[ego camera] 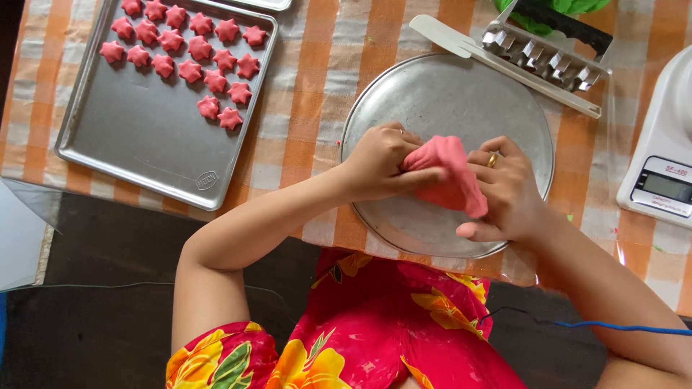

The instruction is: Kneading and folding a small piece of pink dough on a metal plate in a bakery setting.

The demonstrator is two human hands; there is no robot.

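pink dough [450, 173] is sitting pinched between my two hands over the round metal pan [447, 94], my left hand [378, 162] curling its fingers into one end while my right hand [504, 194] is cupping and gripping the other.

A rectangular metal baking tray [137, 144] lies at the left on the orange-and-white checked cloth [317, 65] covering the worktop, with pink star-shaped pieces [189, 49] in rows at its far end. A metal cutter strip [544, 54] and white spatula [447, 36] lie beyond; a white kitchen scale [663, 151] stands right.
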